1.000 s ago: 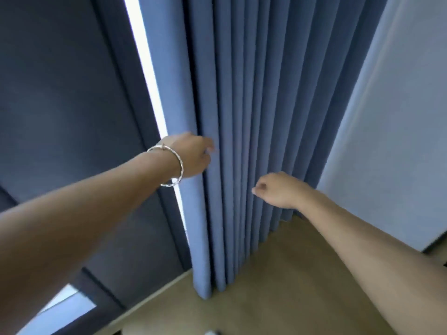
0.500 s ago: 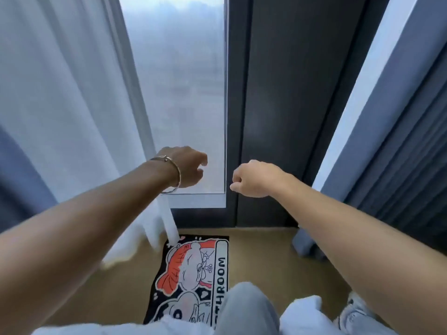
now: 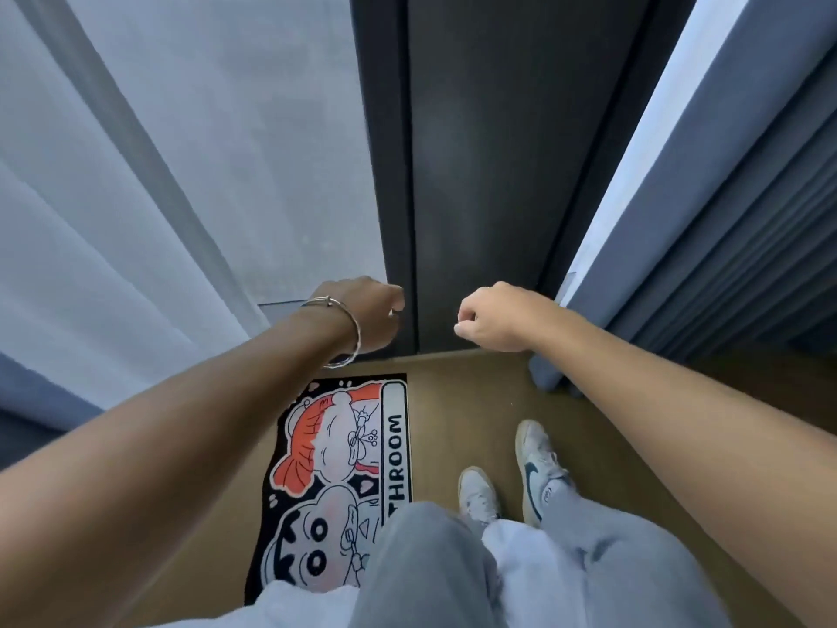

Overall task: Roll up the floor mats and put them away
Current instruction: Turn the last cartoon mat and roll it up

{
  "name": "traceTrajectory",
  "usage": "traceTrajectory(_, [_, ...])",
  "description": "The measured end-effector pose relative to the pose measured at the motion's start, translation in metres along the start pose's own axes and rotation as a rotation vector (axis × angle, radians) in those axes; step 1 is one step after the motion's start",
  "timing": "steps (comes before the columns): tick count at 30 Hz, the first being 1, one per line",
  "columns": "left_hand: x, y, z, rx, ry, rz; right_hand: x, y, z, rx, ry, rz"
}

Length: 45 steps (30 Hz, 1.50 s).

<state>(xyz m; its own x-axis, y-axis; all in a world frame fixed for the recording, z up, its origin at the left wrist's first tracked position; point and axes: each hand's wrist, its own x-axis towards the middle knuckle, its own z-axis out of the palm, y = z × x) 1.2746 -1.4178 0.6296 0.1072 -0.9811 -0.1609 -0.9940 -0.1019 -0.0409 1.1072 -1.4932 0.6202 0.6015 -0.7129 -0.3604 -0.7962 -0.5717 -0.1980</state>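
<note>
Both arms reach forward — left hand [image 3: 369, 315] and right hand [image 3: 498, 317] curled into loose fists, side by side.

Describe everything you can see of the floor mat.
The floor mat is a rectangular textile with a black ground, cartoon figures, one orange-haired, and a white strip reading THROOM. It lies flat and unrolled on the wooden floor below the dark window frame, its near end hidden by a trouser leg. Neither the left hand nor the right hand touches it.
</note>
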Motion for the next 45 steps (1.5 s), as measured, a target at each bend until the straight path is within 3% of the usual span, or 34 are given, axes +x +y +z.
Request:
traceTrajectory(11, [0.202, 0.139, 0.160, 0.079, -0.445, 0.131, 0.114, 0.217, 0.127, 0.287, -0.215, 0.131])
traceTrajectory(18, [0.307, 0.186, 0.212, 0.011, -0.449, 0.064, 0.202, 0.289, 0.154, 0.230, -0.206, 0.083])
traceTrajectory(26, [0.294, 0.111, 0.243, -0.071, -0.531, -0.197, 0.277, 0.230, 0.151, 0.140, -0.307, -0.193])
traceTrajectory(35, [0.213, 0.007, 0.261, -0.189, -0.632, -0.565, 0.315, 0.128, 0.187, 0.026, -0.496, -0.440])
traceTrajectory(41, [0.151, -0.024, 0.302, -0.574, -0.716, -0.886, 0.320, 0.058, 0.220, -0.203, -0.652, -0.626])
traceTrajectory(45, [0.108, -0.039, 0.370, -0.707, -0.771, -1.003, 0.338, 0.019, 0.288, -0.301, -0.770, -0.713])
